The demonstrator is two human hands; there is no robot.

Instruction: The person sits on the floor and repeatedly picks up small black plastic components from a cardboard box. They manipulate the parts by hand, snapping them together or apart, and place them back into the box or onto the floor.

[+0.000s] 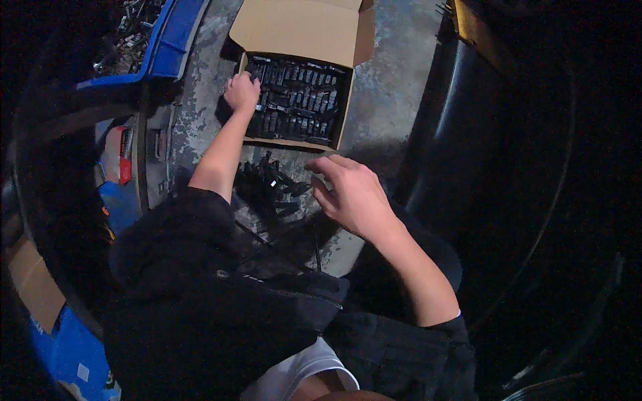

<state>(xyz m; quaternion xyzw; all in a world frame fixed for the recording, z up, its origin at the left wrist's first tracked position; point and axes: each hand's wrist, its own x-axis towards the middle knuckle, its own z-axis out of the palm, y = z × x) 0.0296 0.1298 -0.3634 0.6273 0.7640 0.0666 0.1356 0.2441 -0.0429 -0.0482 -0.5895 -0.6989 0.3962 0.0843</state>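
Observation:
An open cardboard box (345, 110) stands on the worn grey surface, packed with rows of small black parts (304, 100), apparently metal or plastic. At the box's left edge is my left hand (242, 92), its fingers curled over the parts at the far left corner. What it grips is dark and partly hidden. Below the box's front edge, a loose heap of similar black parts (271, 184) lies on the surface. Just right of that heap hovers my right hand (351, 194), fingers bent and thumb apart, with nothing visible between them.
The box's lid (297, 27) is folded back, away from me. A blue bin (167, 50) holding metal pieces sits at the upper left. Red and blue items (120, 157) show below it. A dark, rounded edge (445, 113) runs along the right.

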